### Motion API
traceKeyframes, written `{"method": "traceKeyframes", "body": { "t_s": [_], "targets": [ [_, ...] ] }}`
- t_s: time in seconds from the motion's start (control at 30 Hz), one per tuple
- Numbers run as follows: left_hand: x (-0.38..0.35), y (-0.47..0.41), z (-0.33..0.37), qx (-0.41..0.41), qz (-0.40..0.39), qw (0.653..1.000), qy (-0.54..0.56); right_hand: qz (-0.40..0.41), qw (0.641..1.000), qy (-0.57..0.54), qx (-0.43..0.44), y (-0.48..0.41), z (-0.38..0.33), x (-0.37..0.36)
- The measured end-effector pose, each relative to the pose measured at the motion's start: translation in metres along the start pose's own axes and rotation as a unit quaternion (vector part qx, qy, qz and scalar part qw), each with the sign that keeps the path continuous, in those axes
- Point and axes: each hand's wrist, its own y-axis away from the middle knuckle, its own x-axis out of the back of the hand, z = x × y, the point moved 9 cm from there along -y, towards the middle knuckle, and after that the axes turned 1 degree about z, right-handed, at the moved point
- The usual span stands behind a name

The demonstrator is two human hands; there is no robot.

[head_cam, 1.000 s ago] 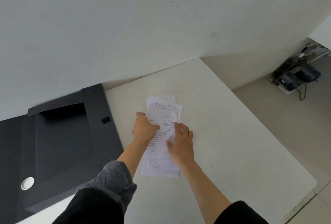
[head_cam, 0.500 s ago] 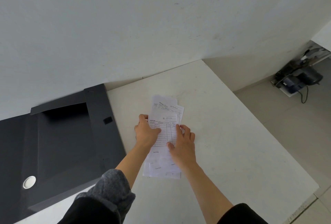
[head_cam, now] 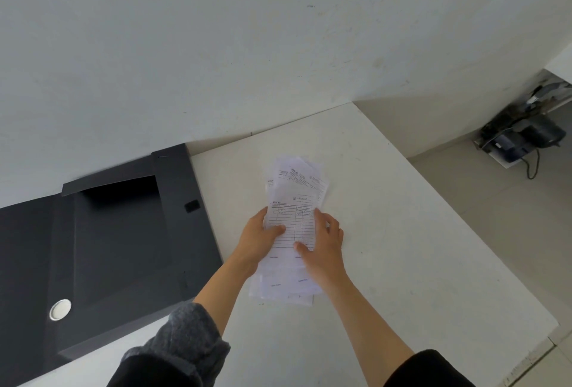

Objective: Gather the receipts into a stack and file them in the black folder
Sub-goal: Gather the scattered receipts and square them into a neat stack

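A loose stack of white receipts (head_cam: 292, 197) with ruled tables sits over the white table (head_cam: 402, 247), its sheets fanned out at the top and bottom. My left hand (head_cam: 258, 239) grips the stack's left edge, thumb on the top sheet. My right hand (head_cam: 323, 244) holds the right edge, thumb also on top. The black folder (head_cam: 102, 244) lies open to the left of my hands, with a silver round button (head_cam: 60, 310) near its lower left and a small black clasp (head_cam: 192, 206) on its right flap.
A white wall rises right behind the table. The table's right edge drops to a tiled floor, where dark devices and cables (head_cam: 523, 139) lie at the far right. My dark and grey sleeves fill the bottom of the view.
Both hands have closed in on the sides of the receipts and lifted the top of the stack a little; the sheets fan out more at the top.
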Motion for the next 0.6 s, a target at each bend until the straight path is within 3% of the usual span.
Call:
{"method": "traceKeyframes", "body": {
  "t_s": [0.07,0.13,0.23,0.33,0.43,0.6],
  "targets": [
    [0.001,-0.001,0.002,0.003,0.008,1.0,0.025,0.045,0.995,-0.077,-0.039,0.003,0.008,0.011],
    [0.004,0.0,0.001,0.009,0.016,0.998,0.053,0.073,0.992,-0.075,-0.075,0.005,0.015,0.017],
    [0.003,0.001,0.002,0.009,0.026,0.997,0.069,0.036,0.997,-0.024,-0.071,0.003,0.009,0.007],
    [0.005,0.002,0.005,-0.005,0.054,0.997,0.062,0.018,0.995,-0.083,-0.056,-0.002,-0.002,0.004],
    [0.009,0.005,0.012,-0.047,0.052,0.997,0.025,0.005,0.977,-0.21,-0.036,-0.002,-0.012,0.01],
    [0.029,0.015,0.032,-0.131,0.142,0.977,-0.091,0.044,0.973,-0.223,-0.032,-0.01,-0.016,0.026]
  ]
}}
